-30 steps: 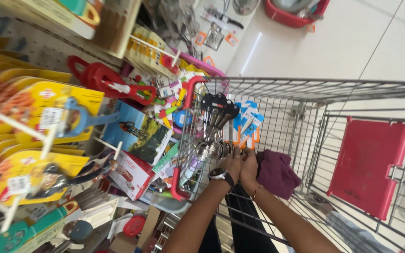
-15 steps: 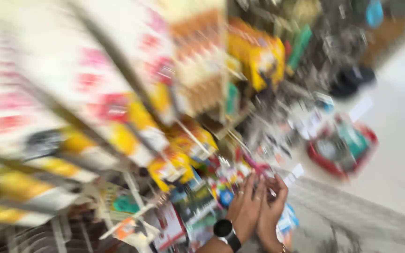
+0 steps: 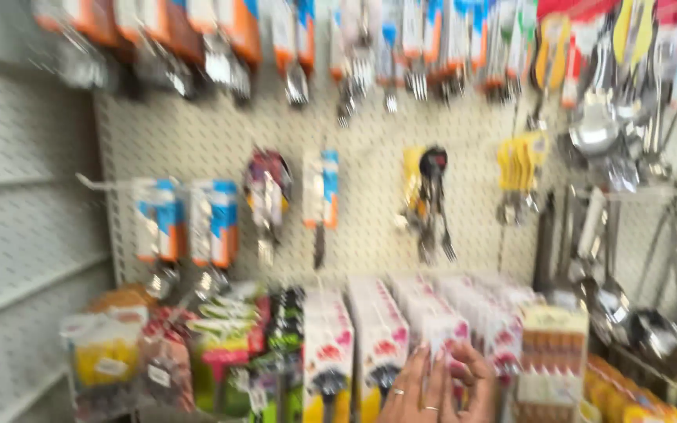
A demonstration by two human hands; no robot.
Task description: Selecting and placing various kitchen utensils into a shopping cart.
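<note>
Both hands rise together at the bottom middle of the blurred head view. My left hand [image 3: 413,389] wears thin rings, its fingers pointing up. My right hand [image 3: 477,381] curls against it, fingers bent. They sit in front of a row of white and pink carded packs [image 3: 401,329] on the lower pegs. Blur hides whether anything is held between them.
A cream pegboard wall [image 3: 370,133] carries hanging cutlery packs [image 3: 315,192], a dark utensil bunch [image 3: 431,200] and steel ladles [image 3: 613,235] at the right. Bagged goods [image 3: 127,345] hang low left. White shelves [image 3: 25,235] stand at the far left.
The view has swung up from the wire cart to the pegboard display. My hands left the cart and are now raised together before the lower packs.
</note>
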